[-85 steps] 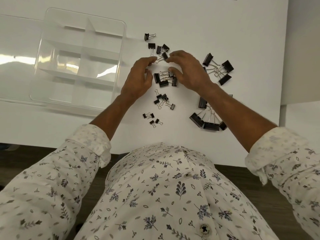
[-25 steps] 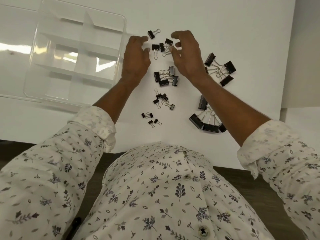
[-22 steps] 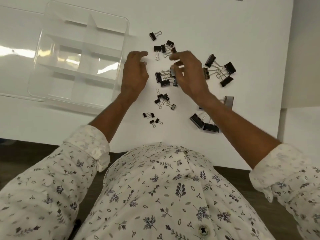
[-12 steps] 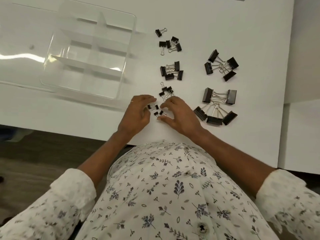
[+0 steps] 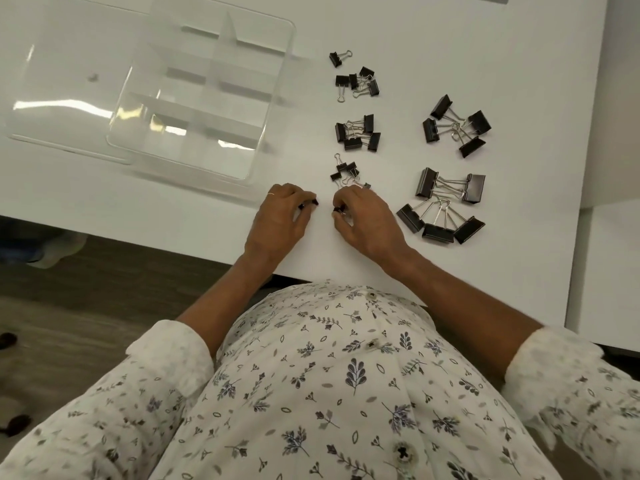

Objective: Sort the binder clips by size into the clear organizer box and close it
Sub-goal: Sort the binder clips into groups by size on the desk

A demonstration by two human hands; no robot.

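Note:
Black binder clips lie in groups on the white table (image 5: 450, 36). My left hand (image 5: 280, 220) pinches a tiny clip (image 5: 313, 202) near the front edge. My right hand (image 5: 367, 220) pinches another tiny clip (image 5: 337, 210) beside it. Just behind my hands sit more tiny clips (image 5: 346, 171). Farther back are a medium group (image 5: 358, 133) and a smaller group (image 5: 356, 81). To the right lie larger clips (image 5: 457, 126) and the largest clips (image 5: 443, 202). The clear organizer box (image 5: 277, 81) stands open at the back left, its compartments holding no clips.
The box's clear lid (image 5: 62, 98) lies flat to the left of the box. The table's front edge runs just under my wrists. A second white surface (image 5: 613, 271) adjoins on the right. Dark floor shows at the lower left.
Both hands came back from the far clip groups to the front of the table. Each now pinches one of the tiny clips that lay loose there.

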